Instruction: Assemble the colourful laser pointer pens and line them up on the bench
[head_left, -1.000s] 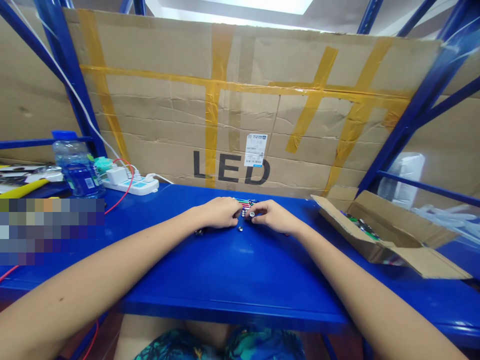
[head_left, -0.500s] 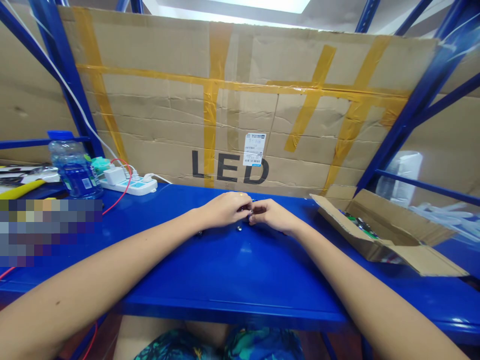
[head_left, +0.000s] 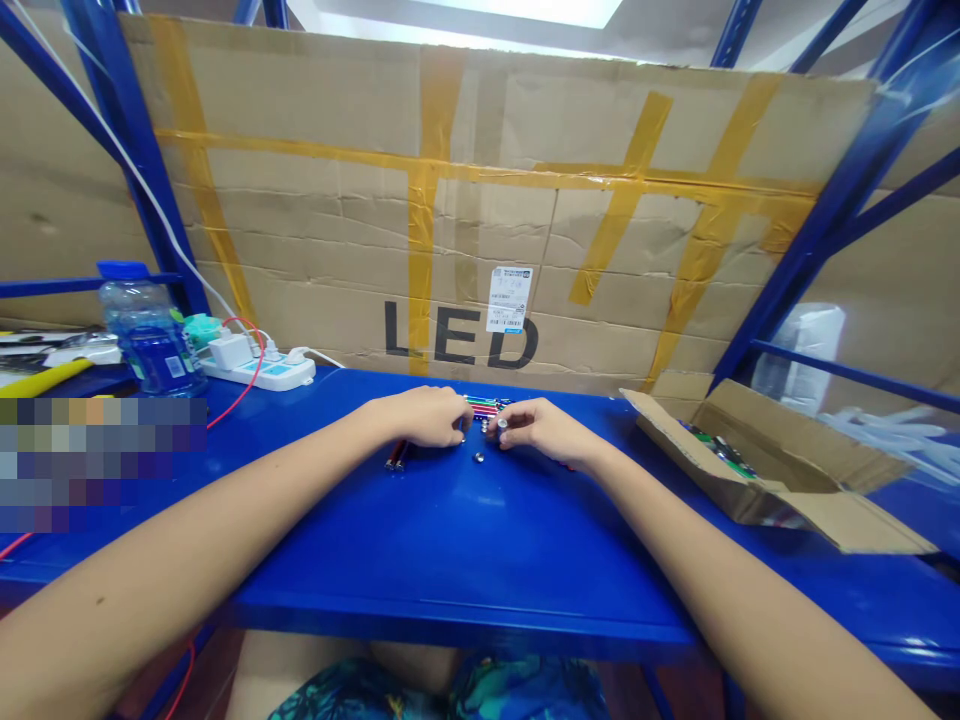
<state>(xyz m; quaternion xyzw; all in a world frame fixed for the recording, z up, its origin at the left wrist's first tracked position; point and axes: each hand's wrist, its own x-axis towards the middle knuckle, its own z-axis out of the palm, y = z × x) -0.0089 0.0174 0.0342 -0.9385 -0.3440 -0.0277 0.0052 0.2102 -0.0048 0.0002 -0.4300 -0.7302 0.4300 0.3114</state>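
Observation:
My left hand (head_left: pixel 433 418) is bent down over the table with its fingers closed. A tiny shiny bit shows at its fingertips, too small to name. My right hand (head_left: pixel 541 428) pinches a small round silver metal piece (head_left: pixel 502 425) between thumb and fingers. Between and behind my hands lie several thin coloured metallic tubes (head_left: pixel 484 406), green, red and blue. Dark red tubes with silver ends (head_left: pixel 395 462) stick out from beneath my left hand. On the table in front of my fingers rests another small silver piece (head_left: pixel 478 457).
An open cardboard box (head_left: pixel 776 480) with green and dark items stands at the right on the blue table (head_left: pixel 465 550). At the left are a blue-capped bottle (head_left: pixel 154 335) and a white power strip (head_left: pixel 262 372) with a red cable. A large cardboard sheet (head_left: pixel 337 250) walls the back.
My left hand has drawn left and down, away from my right hand. The coloured tubes and the silver piece in my right fingers now show. My right hand has hardly moved.

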